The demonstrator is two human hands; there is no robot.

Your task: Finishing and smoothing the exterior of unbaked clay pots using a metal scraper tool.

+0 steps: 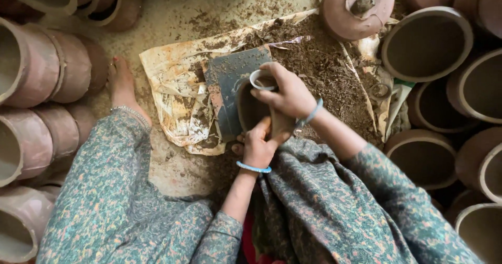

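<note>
Hands meet at the centre of the frame over a small brown unfired clay pot (254, 108) lying on its side on a dark flat slab (226, 86): the left hand (258, 148) cups the pot from below with its fingers wrapped round the wall, while the right hand (286, 93) curls its fingers closed over the pale rim at the top. Slab and pot rest on a crumpled, mud-stained plastic sheet (172, 81) spread on the dirt floor (198, 7), with a heap of loose brown clay crumbs (329, 70) just right of the hands. Rows of large round clay pots (428, 43) line the left and right edges of the frame.

clay pot (251, 107): matt, damp | plastic sheet (172, 96): crinkled, soiled | floor (178, 18): gritty
</note>
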